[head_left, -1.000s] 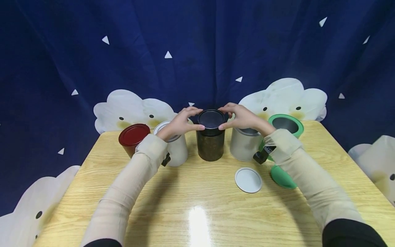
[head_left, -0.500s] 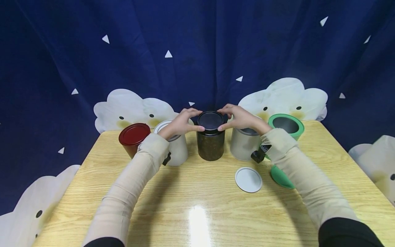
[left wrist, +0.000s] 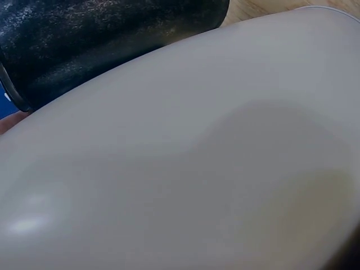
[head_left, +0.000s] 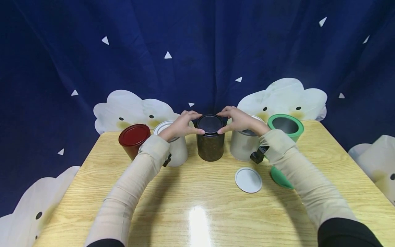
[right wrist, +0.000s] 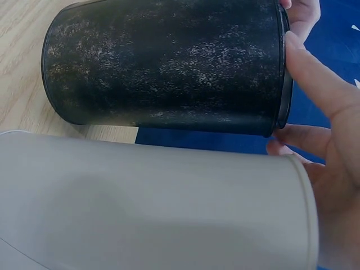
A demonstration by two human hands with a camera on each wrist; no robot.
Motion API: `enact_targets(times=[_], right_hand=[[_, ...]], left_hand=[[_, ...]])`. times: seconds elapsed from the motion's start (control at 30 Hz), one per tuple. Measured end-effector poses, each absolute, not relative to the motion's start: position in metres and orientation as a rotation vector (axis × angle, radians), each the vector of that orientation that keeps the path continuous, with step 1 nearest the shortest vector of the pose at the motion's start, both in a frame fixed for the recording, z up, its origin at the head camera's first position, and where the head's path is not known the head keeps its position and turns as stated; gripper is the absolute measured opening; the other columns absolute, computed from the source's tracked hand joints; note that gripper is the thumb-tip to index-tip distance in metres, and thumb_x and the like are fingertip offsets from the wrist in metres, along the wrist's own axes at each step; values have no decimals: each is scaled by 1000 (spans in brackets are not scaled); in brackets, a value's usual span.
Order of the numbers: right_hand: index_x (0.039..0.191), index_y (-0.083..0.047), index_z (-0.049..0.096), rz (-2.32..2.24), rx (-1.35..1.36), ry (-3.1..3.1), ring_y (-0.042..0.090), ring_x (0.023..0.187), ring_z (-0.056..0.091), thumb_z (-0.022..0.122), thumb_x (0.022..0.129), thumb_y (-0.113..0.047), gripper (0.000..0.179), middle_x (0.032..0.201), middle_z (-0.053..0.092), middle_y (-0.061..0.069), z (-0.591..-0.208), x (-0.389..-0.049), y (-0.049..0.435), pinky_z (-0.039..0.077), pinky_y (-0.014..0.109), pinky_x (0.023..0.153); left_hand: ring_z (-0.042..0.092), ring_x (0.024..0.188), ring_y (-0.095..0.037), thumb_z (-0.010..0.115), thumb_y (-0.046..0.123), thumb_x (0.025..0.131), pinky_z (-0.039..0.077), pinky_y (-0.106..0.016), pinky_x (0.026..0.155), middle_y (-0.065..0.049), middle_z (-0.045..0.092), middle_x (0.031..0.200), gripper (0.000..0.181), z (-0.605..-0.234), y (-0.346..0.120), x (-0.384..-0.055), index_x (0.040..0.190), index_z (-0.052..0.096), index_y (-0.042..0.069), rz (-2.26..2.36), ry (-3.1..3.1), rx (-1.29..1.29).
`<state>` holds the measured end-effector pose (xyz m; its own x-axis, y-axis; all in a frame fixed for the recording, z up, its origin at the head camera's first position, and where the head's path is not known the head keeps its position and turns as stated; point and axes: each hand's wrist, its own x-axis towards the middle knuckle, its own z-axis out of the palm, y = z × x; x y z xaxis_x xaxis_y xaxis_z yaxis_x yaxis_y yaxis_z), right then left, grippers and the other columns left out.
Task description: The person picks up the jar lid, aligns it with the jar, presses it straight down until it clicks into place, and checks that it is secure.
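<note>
dark blue curtain (head_left: 197, 44) hangs behind a pale wooden table (head_left: 197, 188), where five tins stand in a row. the black tin (head_left: 211, 150) is in the middle, upright, its black lid (head_left: 211, 124) at the rim between both hands: the left hand (head_left: 182, 126) pinches one edge with thumb and fingers, the right hand (head_left: 242, 120) the opposite edge. the lid looks nearly seated, perhaps not quite flush. further left, the red tin (head_left: 132, 151) wears its red lid (head_left: 134, 134), and the left white tin (head_left: 178, 151) seems covered, though the left arm hides part of it. what appears left is at the right: the right white tin (head_left: 241, 147) and green tin (head_left: 299, 128) gape open, a white lid (head_left: 248, 180) and partly hidden green lid (head_left: 280, 177) lying in front.
</note>
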<state>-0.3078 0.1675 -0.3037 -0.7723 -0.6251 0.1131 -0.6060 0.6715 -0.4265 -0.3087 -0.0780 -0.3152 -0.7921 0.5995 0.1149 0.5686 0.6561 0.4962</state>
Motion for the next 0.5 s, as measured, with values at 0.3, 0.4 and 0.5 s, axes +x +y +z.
enact_targets(times=[0.3, 0.4, 0.5], right_hand=[[126, 5, 51, -658, -1035, 2834, 30, 101, 41, 77, 72, -30, 70, 113, 49, 18, -305, -307, 168, 36, 42, 84], [126, 5, 51, -650, -1027, 2831, 30, 101, 41, 77, 72, -31, 69, 114, 49, 18, -306, -308, 168, 36, 42, 84], [126, 4, 51, -639, -1013, 2823, 29, 101, 40, 76, 73, -32, 69, 115, 48, 18, -305, -307, 168, 36, 42, 84]], left_hand=[[37, 113, -28, 73, 34, 76, 30, -39, 96, -13, 48, 129, 70, -318, -78, -309, 131, 47, -1, 793, 2816, 987], [37, 113, -28, 73, 34, 76, 31, -39, 96, -13, 48, 128, 69, -318, -78, -309, 130, 48, 0, 790, 2817, 976], [37, 114, -27, 72, 35, 77, 31, -39, 96, -12, 48, 129, 67, -318, -78, -309, 130, 49, 1, 774, 2818, 963]])
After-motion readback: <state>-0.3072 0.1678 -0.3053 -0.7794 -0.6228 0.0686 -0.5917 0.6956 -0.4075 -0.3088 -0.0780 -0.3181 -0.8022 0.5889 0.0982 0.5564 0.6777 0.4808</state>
